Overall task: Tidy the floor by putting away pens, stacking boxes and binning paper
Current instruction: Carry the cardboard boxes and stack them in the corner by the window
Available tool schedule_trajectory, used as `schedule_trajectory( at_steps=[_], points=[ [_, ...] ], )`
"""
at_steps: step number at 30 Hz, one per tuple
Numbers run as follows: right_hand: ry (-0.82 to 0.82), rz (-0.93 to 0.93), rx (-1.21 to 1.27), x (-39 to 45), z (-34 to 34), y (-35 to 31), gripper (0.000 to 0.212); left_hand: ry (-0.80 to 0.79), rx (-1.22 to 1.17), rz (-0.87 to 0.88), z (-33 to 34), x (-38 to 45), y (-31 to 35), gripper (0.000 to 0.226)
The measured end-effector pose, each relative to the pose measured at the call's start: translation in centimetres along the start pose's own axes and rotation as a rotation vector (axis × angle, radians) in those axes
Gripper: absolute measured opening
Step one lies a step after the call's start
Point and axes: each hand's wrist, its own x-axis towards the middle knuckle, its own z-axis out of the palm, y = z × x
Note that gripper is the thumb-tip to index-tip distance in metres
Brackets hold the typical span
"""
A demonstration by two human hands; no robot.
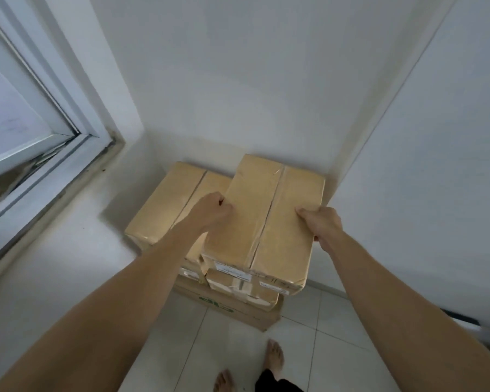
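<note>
A brown taped cardboard box point(266, 219) sits on top of a stack in the room's corner. My left hand point(214, 209) grips its left edge and my right hand point(321, 223) grips its right edge. Beside it on the left is a second brown box point(164, 207) at a slightly lower level. Under the held box another taped box point(246, 292) shows its front face with white labels. The stack rests on a flat cardboard box with green print point(238, 309) on the floor. No pens or paper are in view.
White walls close the corner behind and to the right of the stack. A window with a white frame point(54, 131) and a wide sill is on the left. My bare feet point(275, 357) stand on the white tiled floor point(323, 329).
</note>
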Motion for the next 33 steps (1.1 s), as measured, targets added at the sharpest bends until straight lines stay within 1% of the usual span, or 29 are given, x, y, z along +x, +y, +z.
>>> schedule_trajectory(
  at_steps=[2, 4, 6, 8, 9, 10, 11, 12, 13, 15, 18, 19, 21, 22, 23, 27, 30, 33],
  points=[
    [-0.013, 0.016, -0.015, 1.0, 0.4, 1.0, 0.068, -0.012, -0.038, -0.037, 1.2, 0.7, -0.3, 0.019],
    [-0.037, 0.030, -0.009, 1.7, 0.9, 1.8, 0.060, -0.031, -0.054, -0.057, 2.1, 1.2, -0.6, 0.021],
    [-0.090, 0.038, 0.024, 2.5, 1.7, 2.6, 0.051, -0.045, -0.052, -0.079, 2.6, 1.7, -1.3, 0.028],
    [-0.157, 0.041, 0.064, 2.8, 2.9, 3.5, 0.040, -0.058, -0.060, -0.090, 3.3, 1.9, -2.7, 0.030],
    [-0.181, 0.045, 0.062, 2.8, 3.6, 3.9, 0.040, -0.057, -0.067, -0.092, 3.6, 2.0, -3.6, 0.031],
    [-0.199, 0.048, 0.061, 2.9, 4.4, 4.5, 0.049, -0.054, -0.058, -0.101, 3.9, 1.9, -4.4, 0.034],
    [-0.212, 0.063, 0.051, 2.9, 5.1, 5.2, 0.064, -0.048, -0.015, -0.117, 4.2, 1.7, -5.4, 0.038],
    [-0.224, 0.072, 0.029, 2.9, 5.8, 6.1, 0.077, -0.048, 0.061, -0.134, 4.6, 1.5, -6.2, 0.042],
    [-0.244, 0.073, 0.008, 2.7, 6.4, 6.7, 0.084, -0.062, 0.152, -0.146, 5.1, 1.3, -7.1, 0.046],
    [-0.249, 0.048, 0.003, 2.3, 7.0, 7.5, 0.091, -0.124, 0.273, -0.136, 6.1, 0.8, -8.6, 0.060],
    [-0.242, 0.024, 0.004, 2.7, 7.2, 7.9, 0.111, -0.218, 0.272, -0.105, 6.7, 0.2, -9.2, 0.089],
    [-0.250, 0.025, 0.009, 2.9, 7.1, 8.0, 0.114, -0.258, 0.295, -0.101, 6.7, 0.0, -9.1, 0.101],
    [-0.264, 0.027, 0.024, 3.0, 7.2, 8.3, 0.112, -0.327, 0.392, -0.081, 6.8, -0.3, -9.2, 0.121],
    [-0.261, 0.020, 0.030, 3.0, 7.2, 8.7, 0.110, -0.328, 0.417, -0.064, 6.9, -0.3, -9.3, 0.126],
    [-0.257, 0.016, 0.033, 2.8, 7.2, 8.8, 0.107, -0.308, 0.393, -0.054, 6.9, -0.4, -9.4, 0.126],
    [-0.267, 0.015, 0.093, 2.8, 7.2, 9.6, 0.090, -0.175, 0.051, -0.117, 6.6, -0.5, -9.0, 0.107],
    [-0.298, 0.024, 0.125, 3.1, 6.6, 10.0, 0.085, -0.156, 0.006, -0.158, 6.6, -0.1, -8.5, 0.102],
    [-0.300, 0.040, 0.121, 2.9, 6.5, 10.0, 0.084, -0.187, 0.006, -0.163, 6.1, -0.4, -8.8, 0.099]
  ],
)
